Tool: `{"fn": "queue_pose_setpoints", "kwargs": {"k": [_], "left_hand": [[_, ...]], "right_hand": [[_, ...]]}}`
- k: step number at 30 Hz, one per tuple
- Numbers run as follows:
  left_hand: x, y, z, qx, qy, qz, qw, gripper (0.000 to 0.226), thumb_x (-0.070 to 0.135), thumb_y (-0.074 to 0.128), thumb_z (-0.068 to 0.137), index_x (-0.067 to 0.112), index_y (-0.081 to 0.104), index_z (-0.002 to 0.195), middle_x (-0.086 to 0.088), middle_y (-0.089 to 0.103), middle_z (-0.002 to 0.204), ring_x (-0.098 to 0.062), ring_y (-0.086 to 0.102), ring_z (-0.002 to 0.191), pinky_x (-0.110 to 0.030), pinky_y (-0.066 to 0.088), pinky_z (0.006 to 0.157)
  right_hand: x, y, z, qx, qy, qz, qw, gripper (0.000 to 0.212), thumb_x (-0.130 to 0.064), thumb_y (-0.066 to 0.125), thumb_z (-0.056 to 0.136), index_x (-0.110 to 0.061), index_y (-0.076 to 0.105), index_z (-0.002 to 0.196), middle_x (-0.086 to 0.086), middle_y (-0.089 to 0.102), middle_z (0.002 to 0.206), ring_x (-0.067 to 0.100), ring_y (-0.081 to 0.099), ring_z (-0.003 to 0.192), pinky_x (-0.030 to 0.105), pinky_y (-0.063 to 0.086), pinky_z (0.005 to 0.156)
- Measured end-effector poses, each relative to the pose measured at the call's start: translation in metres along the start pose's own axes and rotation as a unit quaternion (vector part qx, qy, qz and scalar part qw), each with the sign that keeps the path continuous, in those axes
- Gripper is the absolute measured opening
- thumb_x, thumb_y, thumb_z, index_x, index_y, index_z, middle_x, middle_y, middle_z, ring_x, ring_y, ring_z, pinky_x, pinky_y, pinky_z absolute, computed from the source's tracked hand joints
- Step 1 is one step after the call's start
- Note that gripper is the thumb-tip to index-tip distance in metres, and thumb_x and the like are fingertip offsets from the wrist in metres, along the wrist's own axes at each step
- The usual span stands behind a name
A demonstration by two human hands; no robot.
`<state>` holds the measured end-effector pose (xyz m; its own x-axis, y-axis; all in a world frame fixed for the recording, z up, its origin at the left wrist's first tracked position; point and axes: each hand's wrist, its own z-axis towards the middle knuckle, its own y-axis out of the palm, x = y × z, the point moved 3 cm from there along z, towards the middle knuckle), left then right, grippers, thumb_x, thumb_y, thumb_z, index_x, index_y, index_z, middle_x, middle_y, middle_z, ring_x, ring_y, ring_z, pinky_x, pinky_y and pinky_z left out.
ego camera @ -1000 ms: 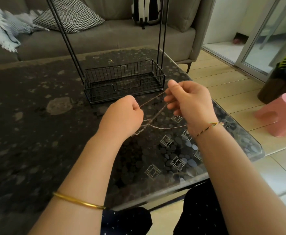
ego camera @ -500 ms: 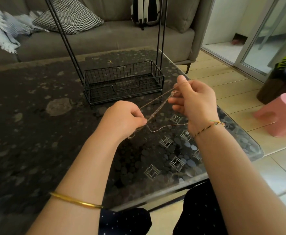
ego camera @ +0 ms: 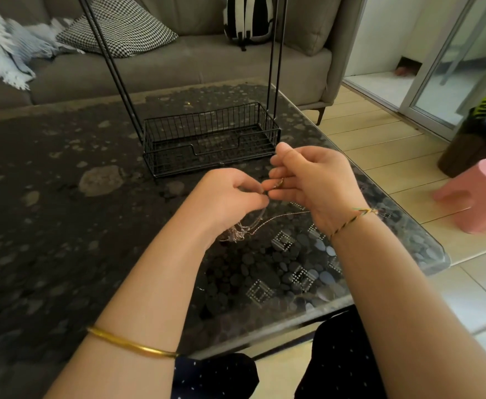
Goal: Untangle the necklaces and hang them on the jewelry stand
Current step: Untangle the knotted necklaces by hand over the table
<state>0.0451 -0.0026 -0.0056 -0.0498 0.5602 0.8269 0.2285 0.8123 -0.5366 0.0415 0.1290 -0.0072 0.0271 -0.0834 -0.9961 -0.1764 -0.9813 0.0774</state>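
Right now left hand and right hand both have fingers clamped on necklaces; they hang bunched below left hand, stand just behind.

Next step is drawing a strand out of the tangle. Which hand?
Right, probably. The right hand pinches the necklaces clear of the tangle and can pull away; the left hand grips just above it, so it anchors.
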Motion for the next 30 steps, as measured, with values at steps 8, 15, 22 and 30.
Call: {"fn": "queue_pose_setpoints", "kwargs": {"k": [8,15,22,30], "left_hand": [[-0.001,0.002,0.000,-0.012,-0.006,-0.036,0.999,0.006,0.026,0.070,0.083,0.024,0.066,0.079,0.013,0.052,0.060,0.000,0.044,0.053,-0.021,0.032,0.053],[-0.004,-0.001,0.003,0.013,-0.023,-0.036,0.999,0.004,0.025,0.065,0.085,0.022,0.066,0.082,0.007,0.050,0.064,-0.008,0.045,0.058,-0.026,0.037,0.060],[-0.002,-0.004,0.003,0.040,-0.041,-0.055,0.997,0.005,0.022,0.062,0.084,0.021,0.067,0.083,0.006,0.047,0.064,-0.011,0.046,0.063,-0.028,0.042,0.058],[-0.002,-0.009,0.003,0.057,-0.058,-0.073,0.994,0.008,0.020,0.059,0.081,0.021,0.060,0.073,0.003,0.044,0.059,-0.014,0.042,0.058,-0.032,0.041,0.062]], "right_hand": [[-0.004,0.006,-0.003,-0.034,-0.029,-0.010,0.999,0.022,-0.021,0.060,0.090,0.001,0.062,0.087,0.010,0.063,0.068,0.018,0.068,0.057,0.020,0.053,0.048],[-0.002,0.003,0.000,-0.001,-0.048,-0.064,0.997,0.015,-0.021,0.064,0.087,-0.008,0.062,0.080,0.008,0.064,0.070,0.012,0.066,0.056,0.021,0.054,0.050],[-0.001,-0.002,0.002,0.023,-0.047,-0.094,0.994,0.018,-0.019,0.061,0.089,-0.005,0.064,0.078,0.008,0.066,0.069,0.012,0.065,0.054,0.024,0.056,0.054],[0.000,-0.004,0.001,0.030,-0.023,-0.109,0.993,0.027,-0.025,0.054,0.094,-0.008,0.067,0.078,0.007,0.069,0.073,0.014,0.064,0.059,0.022,0.054,0.053]]}}
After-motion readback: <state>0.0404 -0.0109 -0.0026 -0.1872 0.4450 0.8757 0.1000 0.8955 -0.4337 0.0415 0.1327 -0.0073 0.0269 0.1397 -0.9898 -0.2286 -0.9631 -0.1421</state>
